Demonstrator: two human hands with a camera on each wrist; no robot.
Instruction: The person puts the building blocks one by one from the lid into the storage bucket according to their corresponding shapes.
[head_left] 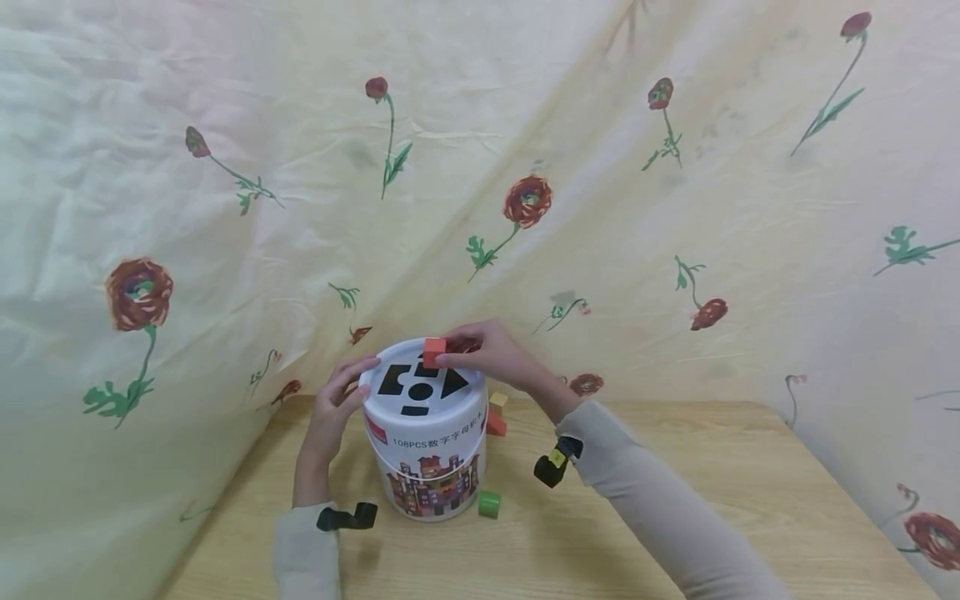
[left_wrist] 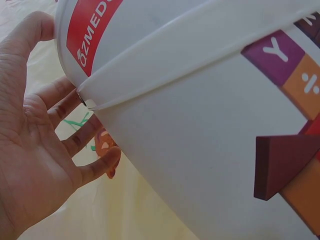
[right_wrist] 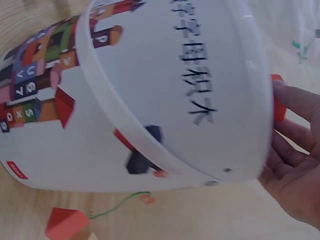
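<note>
A white block bucket (head_left: 378,454) stands upright on the table, its lid (head_left: 386,404) cut with several black shaped holes. My right hand (head_left: 495,354) pinches a red block (head_left: 433,352) between thumb and fingers over the far part of the lid, by a dark hole. In the right wrist view the red block (right_wrist: 279,97) is partly hidden by the bucket's rim. On the left side, my left hand (head_left: 333,408) holds the bucket at its rim, fingertips on the lid's edge. The left wrist view shows the thumb and fingers (left_wrist: 95,167) spread along the white wall.
A green cylinder block (head_left: 489,504) lies right of the bucket's base. Behind it on the right are a red block (head_left: 496,423) and a light wooden block (head_left: 498,404). A flowered cloth (head_left: 450,167) hangs behind the wooden table (head_left: 675,467).
</note>
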